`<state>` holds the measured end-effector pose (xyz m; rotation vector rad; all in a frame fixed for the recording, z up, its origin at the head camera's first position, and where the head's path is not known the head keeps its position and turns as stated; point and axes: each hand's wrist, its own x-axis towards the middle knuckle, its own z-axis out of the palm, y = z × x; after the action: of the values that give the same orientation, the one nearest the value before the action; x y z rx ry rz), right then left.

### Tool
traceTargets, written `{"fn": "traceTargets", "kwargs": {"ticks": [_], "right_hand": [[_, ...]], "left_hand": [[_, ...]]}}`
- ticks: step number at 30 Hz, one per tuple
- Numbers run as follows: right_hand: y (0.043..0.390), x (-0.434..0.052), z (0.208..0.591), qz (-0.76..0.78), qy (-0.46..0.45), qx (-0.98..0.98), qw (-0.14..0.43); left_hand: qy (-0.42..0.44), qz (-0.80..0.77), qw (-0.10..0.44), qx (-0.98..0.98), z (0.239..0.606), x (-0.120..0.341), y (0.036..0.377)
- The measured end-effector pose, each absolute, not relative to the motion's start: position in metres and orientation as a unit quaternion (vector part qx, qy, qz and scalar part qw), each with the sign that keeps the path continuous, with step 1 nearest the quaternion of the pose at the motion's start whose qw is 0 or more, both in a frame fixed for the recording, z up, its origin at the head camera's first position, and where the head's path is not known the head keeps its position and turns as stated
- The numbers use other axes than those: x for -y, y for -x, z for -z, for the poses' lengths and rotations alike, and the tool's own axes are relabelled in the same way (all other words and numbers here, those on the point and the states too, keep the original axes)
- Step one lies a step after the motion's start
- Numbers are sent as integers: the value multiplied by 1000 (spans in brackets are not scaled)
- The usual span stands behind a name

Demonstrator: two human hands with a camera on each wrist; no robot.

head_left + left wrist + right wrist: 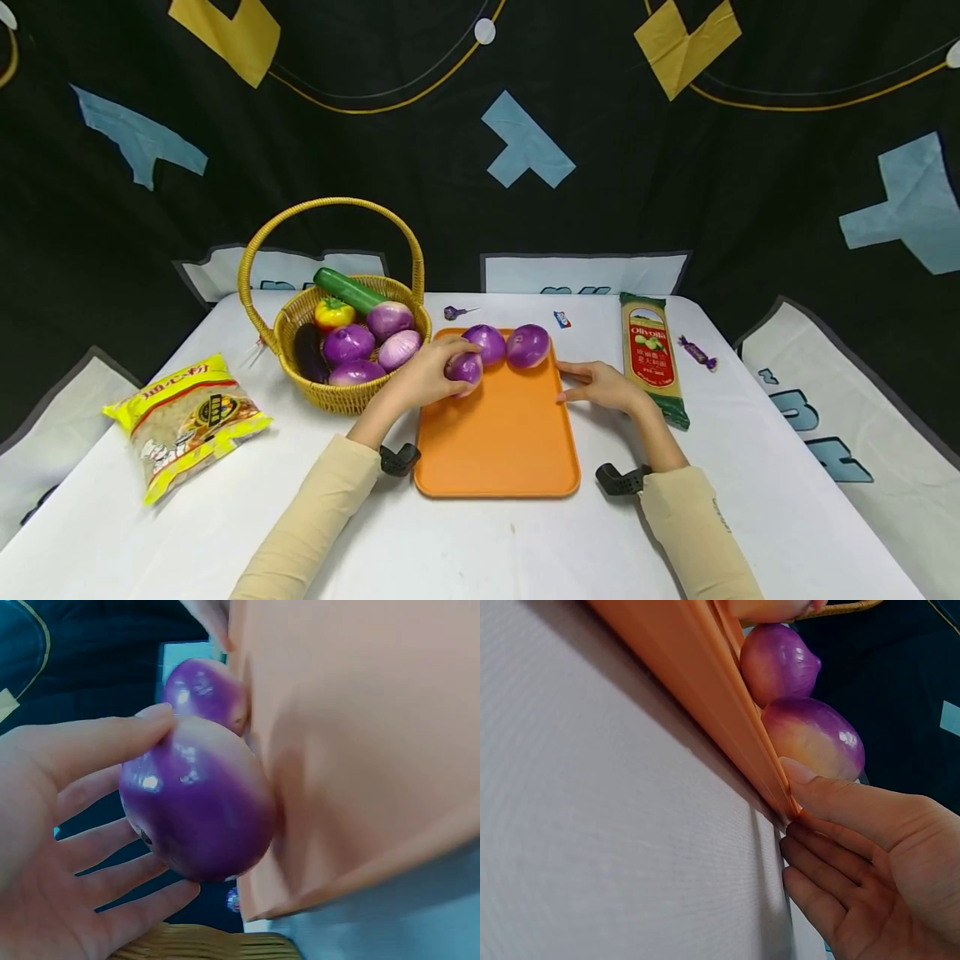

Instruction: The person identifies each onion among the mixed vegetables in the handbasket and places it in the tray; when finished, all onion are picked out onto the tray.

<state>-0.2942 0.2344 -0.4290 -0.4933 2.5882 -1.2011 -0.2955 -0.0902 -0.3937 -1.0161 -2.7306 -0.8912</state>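
My left hand holds a round purple onion at the upper left of an orange tray. In the left wrist view the thumb lies on top of this onion and the fingers spread behind it. Two more purple onions, a middle one and a right one, sit side by side along the tray's far end. My right hand touches the tray's right edge with thumb and fingertips. Its fingers look fairly straight in the right wrist view.
Left of the tray stands a wicker basket with a tall handle, holding several onions, a cucumber, a yellow pepper and an eggplant. A yellow food bag lies further left. Right are a pasta packet and a purple candy; small sweets lie behind.
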Motion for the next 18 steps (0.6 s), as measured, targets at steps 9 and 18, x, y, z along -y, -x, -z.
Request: {"fn": "traceTargets", "kwargs": {"ticks": [9, 18], "right_hand": [[295, -235, 430, 407, 165, -890, 120], [295, -235, 430, 408, 168, -889, 120]], "left_hand": [[342, 266, 43, 900, 390, 88, 292], [328, 275, 33, 903, 345, 109, 274]]}}
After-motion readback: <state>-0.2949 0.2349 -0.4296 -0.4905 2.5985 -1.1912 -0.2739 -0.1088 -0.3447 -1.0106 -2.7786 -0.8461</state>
